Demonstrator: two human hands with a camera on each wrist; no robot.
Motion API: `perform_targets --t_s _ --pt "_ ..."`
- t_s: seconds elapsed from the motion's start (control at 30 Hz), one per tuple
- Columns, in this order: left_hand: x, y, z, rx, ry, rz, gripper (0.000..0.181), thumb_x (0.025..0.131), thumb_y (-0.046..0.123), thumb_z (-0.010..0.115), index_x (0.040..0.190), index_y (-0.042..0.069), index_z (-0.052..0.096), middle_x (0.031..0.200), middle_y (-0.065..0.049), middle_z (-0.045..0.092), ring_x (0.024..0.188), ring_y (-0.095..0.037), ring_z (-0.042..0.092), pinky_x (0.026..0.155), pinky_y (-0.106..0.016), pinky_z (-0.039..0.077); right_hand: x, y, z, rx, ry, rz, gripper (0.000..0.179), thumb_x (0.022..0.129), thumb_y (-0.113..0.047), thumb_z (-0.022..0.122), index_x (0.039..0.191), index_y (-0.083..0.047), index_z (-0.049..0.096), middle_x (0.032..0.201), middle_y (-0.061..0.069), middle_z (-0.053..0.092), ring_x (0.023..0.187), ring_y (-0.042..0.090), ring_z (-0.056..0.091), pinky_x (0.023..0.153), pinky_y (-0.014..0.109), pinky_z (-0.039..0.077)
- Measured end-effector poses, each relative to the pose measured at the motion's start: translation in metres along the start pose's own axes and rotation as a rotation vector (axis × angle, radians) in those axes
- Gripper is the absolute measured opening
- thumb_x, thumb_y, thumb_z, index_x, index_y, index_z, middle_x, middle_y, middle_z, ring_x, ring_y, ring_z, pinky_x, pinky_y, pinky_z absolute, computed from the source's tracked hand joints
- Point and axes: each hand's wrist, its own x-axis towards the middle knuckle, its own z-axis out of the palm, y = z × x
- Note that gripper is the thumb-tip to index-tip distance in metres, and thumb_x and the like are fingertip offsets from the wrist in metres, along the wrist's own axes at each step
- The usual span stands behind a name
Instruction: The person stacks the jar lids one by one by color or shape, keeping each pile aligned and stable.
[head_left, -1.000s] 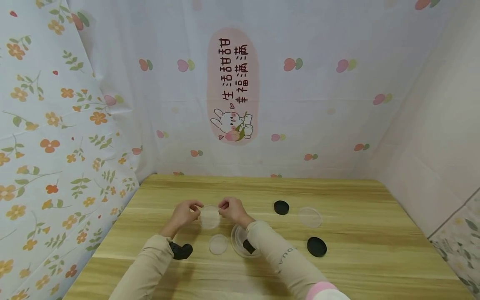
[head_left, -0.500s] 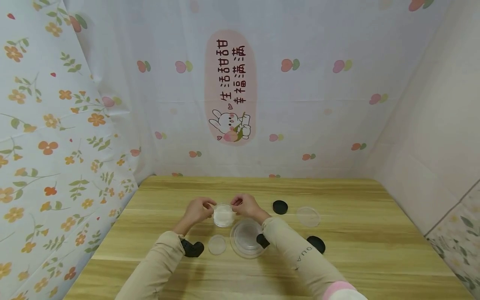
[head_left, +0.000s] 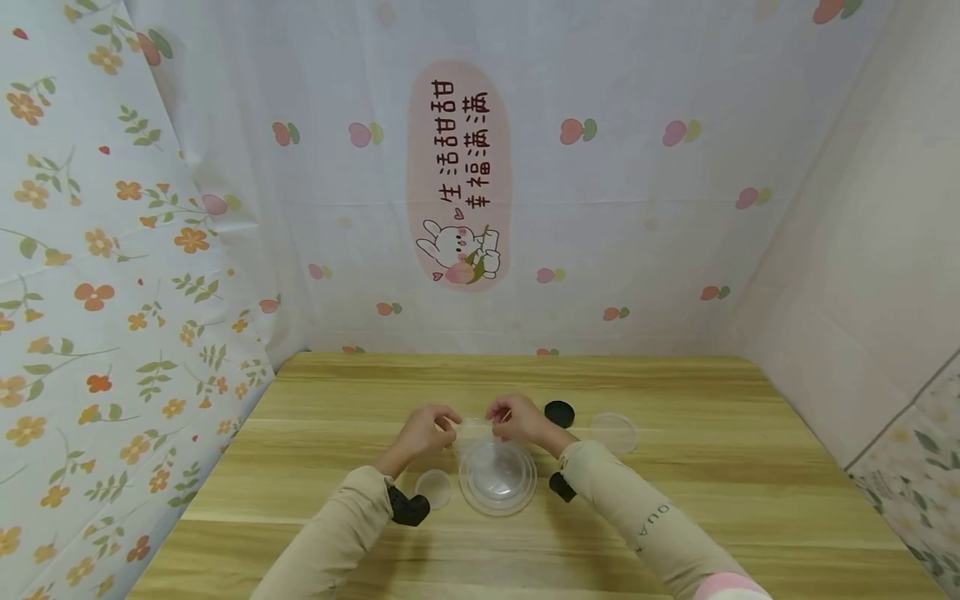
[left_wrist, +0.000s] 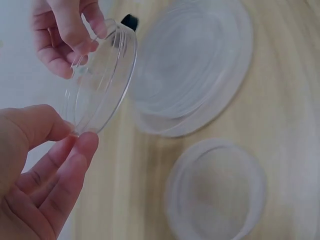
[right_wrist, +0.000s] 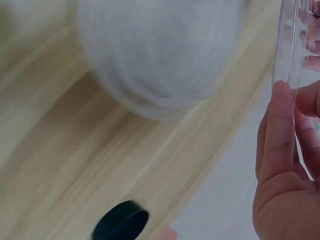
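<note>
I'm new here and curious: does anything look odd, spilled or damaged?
The printed rabbit on the wall cloth looks odd: it lies sideways, ears to the left. I see no spill or obvious damage. The left hand and right hand hold a clear shallow dish tilted.

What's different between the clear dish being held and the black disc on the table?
The clear dish is see-through, while the black disc is opaque. The clear dish is tilted up between the left hand and right hand; the black disc rests on the table. Both are round.
</note>
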Motion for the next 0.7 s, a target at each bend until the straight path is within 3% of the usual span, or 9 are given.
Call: perform_targets --t_s 0.17,0.7 --pt "0.001 0.000 0.015 -0.033 -0.016 0.038 0.019 0.071 -0.006 0.057 0.089 -0.004 0.063 0.069 -0.011 0.058 0.059 -0.014 0.055 0.048 -0.021 0.043 -0.012 0.009 -0.004 -0.019 -0.022 0.030 0.012 0.075 0.010 0.057 0.086 0.005 0.059 0.069 0.004 0.051 0.057 0.011 0.051 0.052 0.024 0.049" --pt "0.001 0.002 0.037 -0.032 -0.077 -0.013 0.021 0.068 -0.009 0.056 0.087 -0.005 0.065 0.064 -0.008 0.058 0.051 -0.014 0.057 0.042 -0.018 0.040 -0.029 0.029 -0.005 -0.036 -0.027 0.042 0.012 0.072 0.009 0.057 0.081 0.002 0.060 0.068 0.002 0.051 0.056 0.010 0.051 0.050 0.023 0.048"
